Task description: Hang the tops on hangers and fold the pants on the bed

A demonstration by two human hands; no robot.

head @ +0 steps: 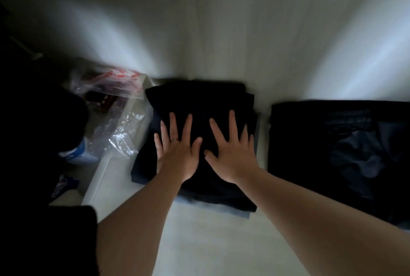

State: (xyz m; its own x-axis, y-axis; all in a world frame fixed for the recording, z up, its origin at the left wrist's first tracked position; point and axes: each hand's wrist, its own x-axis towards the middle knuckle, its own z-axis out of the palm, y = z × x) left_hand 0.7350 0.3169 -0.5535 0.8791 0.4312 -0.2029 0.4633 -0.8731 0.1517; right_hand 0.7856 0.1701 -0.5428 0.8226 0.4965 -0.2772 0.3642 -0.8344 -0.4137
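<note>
A stack of folded black pants (pixel 195 98) lies on the white bed (pixel 210 242) in the middle of the view. My left hand (pixel 177 151) and my right hand (pixel 233 153) both lie flat on top of it, side by side, fingers spread and straight, pressing down. A second dark garment (pixel 332 142) lies flat on the bed to the right, apart from the stack; its waistband shows near the top. No hangers are visible.
Clear crumpled plastic bags (pixel 119 134) with red print sit off the bed's left edge. A dark shape (pixel 44 131) fills the far left. The view is dim and blurred toward the far side of the bed.
</note>
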